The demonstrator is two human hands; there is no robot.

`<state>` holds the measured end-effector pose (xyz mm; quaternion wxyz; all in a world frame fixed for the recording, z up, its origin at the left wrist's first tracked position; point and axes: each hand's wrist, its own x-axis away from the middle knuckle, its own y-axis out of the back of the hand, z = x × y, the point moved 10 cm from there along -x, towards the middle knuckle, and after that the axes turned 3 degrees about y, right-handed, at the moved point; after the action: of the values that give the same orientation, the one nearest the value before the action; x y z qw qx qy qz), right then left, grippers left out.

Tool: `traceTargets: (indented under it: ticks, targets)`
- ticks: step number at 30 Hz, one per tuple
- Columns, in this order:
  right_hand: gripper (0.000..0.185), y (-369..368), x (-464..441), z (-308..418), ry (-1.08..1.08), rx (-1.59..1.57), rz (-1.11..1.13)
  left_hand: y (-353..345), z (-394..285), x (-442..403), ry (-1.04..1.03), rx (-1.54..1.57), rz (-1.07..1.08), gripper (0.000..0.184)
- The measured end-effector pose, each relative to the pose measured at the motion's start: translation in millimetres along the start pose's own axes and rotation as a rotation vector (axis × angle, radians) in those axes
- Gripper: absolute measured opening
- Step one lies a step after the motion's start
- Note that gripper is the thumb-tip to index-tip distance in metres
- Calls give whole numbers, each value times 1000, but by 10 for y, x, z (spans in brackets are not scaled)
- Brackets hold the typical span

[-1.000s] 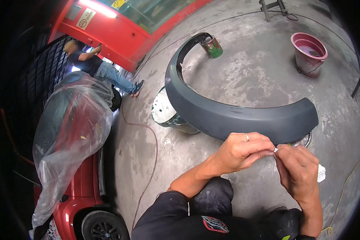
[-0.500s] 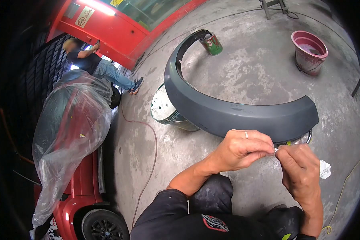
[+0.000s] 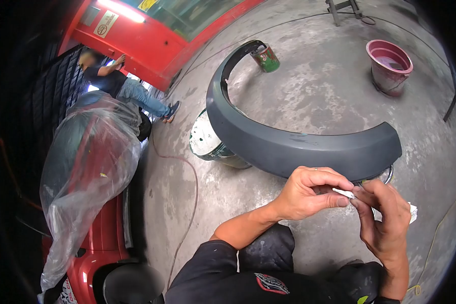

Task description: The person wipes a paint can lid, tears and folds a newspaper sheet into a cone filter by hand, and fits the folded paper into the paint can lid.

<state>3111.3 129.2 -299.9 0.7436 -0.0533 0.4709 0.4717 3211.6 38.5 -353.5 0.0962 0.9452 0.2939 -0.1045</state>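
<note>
A small white piece (image 3: pixel 343 193), thin and perhaps folded, is pinched in front of me; its kind is too small to make out. My left hand (image 3: pixel 306 195) holds it between thumb and fingertips, a ring on one finger. From the other side, my right hand (image 3: pixel 389 209) closes its thumb and fingers on the same piece. Just beyond both hands lies a dark grey, curved wheel arch flare (image 3: pixel 294 147), propped off the floor. Under its left side stands a white-topped bucket (image 3: pixel 203 139), and its far end rests at a green and red tin (image 3: pixel 267 59).
A pink bucket (image 3: pixel 388 63) stands at the far right. White paper or a carton (image 3: pixel 413 212) shows behind my right hand. At left is a red car (image 3: pixel 104 228) under plastic sheeting (image 3: pixel 99 152); beyond it, a person (image 3: pixel 106 76). A hose (image 3: pixel 195 187) crosses the floor.
My fingers have shifted around the white piece, and more of it now shows. The left thumb and index finger have spread into a wider arch. The flare has stayed in place.
</note>
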Motion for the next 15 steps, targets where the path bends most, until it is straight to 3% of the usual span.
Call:
traceTargets:
  ticks: [6,15]
  targets:
    - [31,-5,10,140,164,104,-9,13,65,6,50,29,-81,23]
    - [23,45,-6,321,288,123,-57,58,-58,44,-93,53,-102,21]
